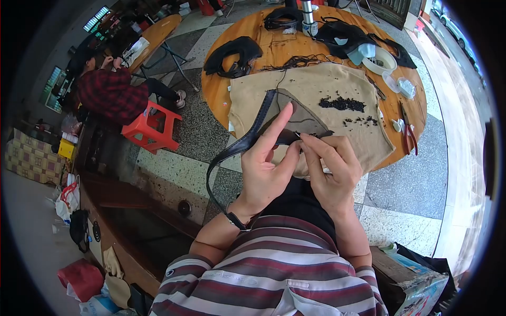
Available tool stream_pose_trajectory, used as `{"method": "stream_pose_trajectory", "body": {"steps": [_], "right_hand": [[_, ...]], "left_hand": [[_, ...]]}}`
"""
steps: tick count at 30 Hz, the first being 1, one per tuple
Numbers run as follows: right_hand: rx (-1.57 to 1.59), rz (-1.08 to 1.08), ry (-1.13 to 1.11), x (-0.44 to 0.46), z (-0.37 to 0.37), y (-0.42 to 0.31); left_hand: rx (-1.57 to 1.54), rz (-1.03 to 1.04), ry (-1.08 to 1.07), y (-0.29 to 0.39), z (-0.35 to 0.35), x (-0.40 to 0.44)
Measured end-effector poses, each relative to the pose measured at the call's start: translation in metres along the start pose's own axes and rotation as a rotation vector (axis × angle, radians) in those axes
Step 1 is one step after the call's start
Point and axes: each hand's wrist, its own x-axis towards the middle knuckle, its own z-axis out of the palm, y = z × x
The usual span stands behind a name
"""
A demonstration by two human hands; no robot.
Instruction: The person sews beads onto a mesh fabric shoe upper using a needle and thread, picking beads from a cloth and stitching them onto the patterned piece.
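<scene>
A piece of sheer dark brown fabric (303, 117) with a black leather strap (263, 113) along its left edge is held above the table. My left hand (266, 171) grips its lower edge, with the index finger stretched up and the thumb bent toward the right fingertips. The strap's loose end hangs down past my left wrist. Close beside, my right hand (334, 168) is pinched at the fabric's lower edge; what lies between the fingertips is too small to make out. A dark thread (282, 79) runs from the fabric up to a tangle of black threads (300, 61).
The round wooden table (219, 97) carries a beige cloth (247, 87) with small black beads (342, 104). Red-handled pliers (408, 137), a white bowl (380, 63) and black strapped pieces (234, 55) lie around it. At left, a person (113, 92) sits on a red stool (153, 126).
</scene>
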Motion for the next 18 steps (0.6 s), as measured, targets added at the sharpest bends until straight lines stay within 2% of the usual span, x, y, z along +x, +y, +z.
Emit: {"method": "stream_pose_trajectory", "body": {"steps": [18], "right_hand": [[0.006,-0.005,-0.037,0.0008,-0.0067,-0.0029]], "left_hand": [[0.100,0.062,-0.003,0.0085,0.0007,-0.0016]]}}
